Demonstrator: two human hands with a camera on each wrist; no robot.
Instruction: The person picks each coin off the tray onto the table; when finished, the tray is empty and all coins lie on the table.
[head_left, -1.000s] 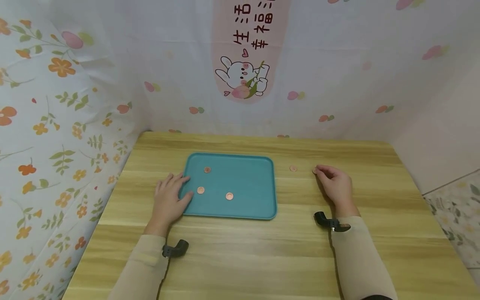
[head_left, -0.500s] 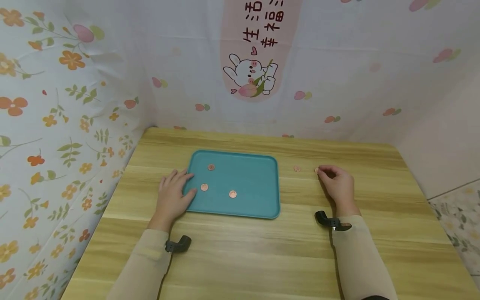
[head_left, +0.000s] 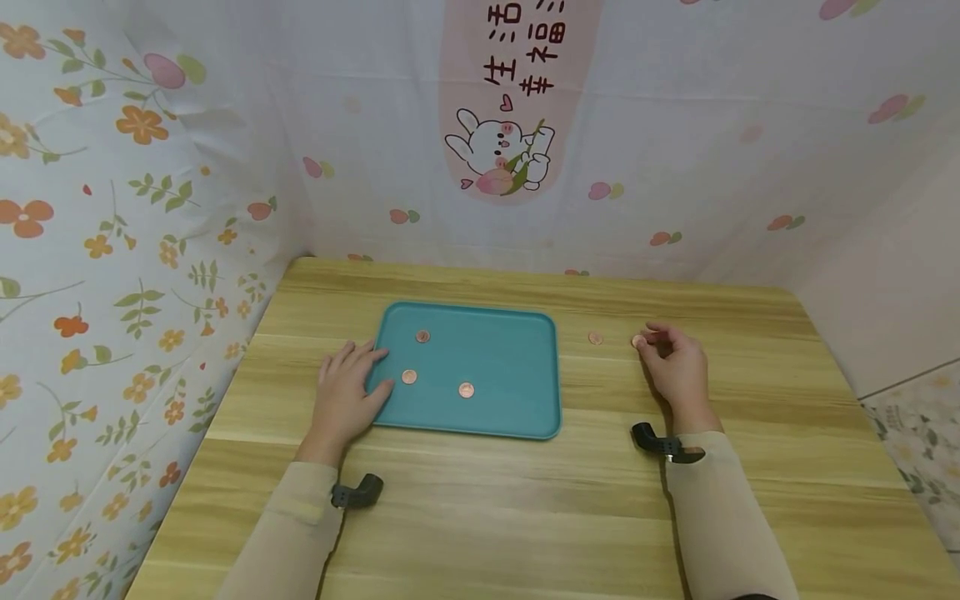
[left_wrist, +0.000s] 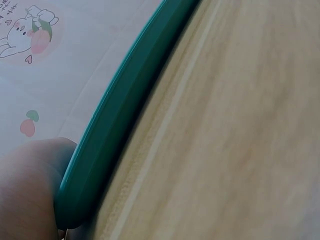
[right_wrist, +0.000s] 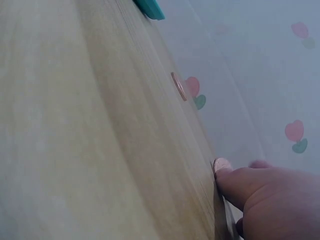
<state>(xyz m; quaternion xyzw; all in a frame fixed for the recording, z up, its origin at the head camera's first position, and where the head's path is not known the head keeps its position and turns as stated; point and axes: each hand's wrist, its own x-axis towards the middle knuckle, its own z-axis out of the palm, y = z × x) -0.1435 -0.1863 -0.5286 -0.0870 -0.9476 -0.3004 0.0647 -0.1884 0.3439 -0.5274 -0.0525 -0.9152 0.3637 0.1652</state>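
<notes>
In the head view a blue-green tray [head_left: 510,358] lies on the table with three copper-coloured coins in it: one near the back [head_left: 423,337], another by my left thumb [head_left: 408,377], and one nearer the middle [head_left: 467,390]. My left hand [head_left: 347,387] rests on the tray's left edge, its fingers spread. Right of the tray, a coin [head_left: 595,338] lies flat on the wood. Farther right, my right hand [head_left: 677,363] holds another coin [head_left: 638,342] at the thumb tip. The right wrist view shows this coin [right_wrist: 221,164] tilted up from the table; the fingers' far side is hidden.
The wood-patterned table [head_left: 480,517] ends at the back against a white printed cloth [head_left: 360,133]. A floral cloth [head_left: 150,250] hangs along the left side. Black camera mounts sit on the left wrist [head_left: 358,492] and right wrist [head_left: 663,442].
My right forefinger has lifted a little from the thumb, and the coin there shows more of its face. My left hand stays on the tray. The head view shifted slightly early on.
</notes>
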